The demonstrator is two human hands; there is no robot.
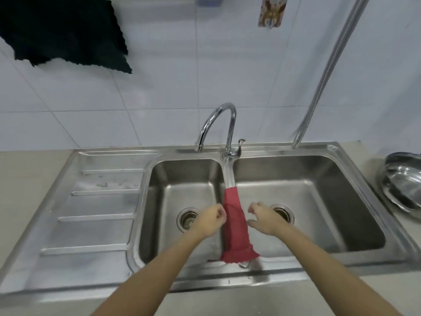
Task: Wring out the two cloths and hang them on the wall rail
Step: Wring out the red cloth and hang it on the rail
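Two bare forearms are reaching up from the lower frame, left hand [210, 221] curling fingers shut against a red cloth [235, 226] draping the sink [268, 273] divider, right hand [265, 218] hovering open-fingered beside it, dark cloth [66, 33] hanging upper left.

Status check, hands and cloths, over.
Left hand pinching red cloth on sink divider. Right hand open beside it. Dark cloth already hung. Nothing blocking.

Even, cool light fills the scene with only soft shadows. Pale glare streaks the steel sink [284, 273] rims and basin walls. Wide-angle distortion bends the wall tiles [91, 124] and hose [328, 71] at the edges. The whole view is slightly soft.
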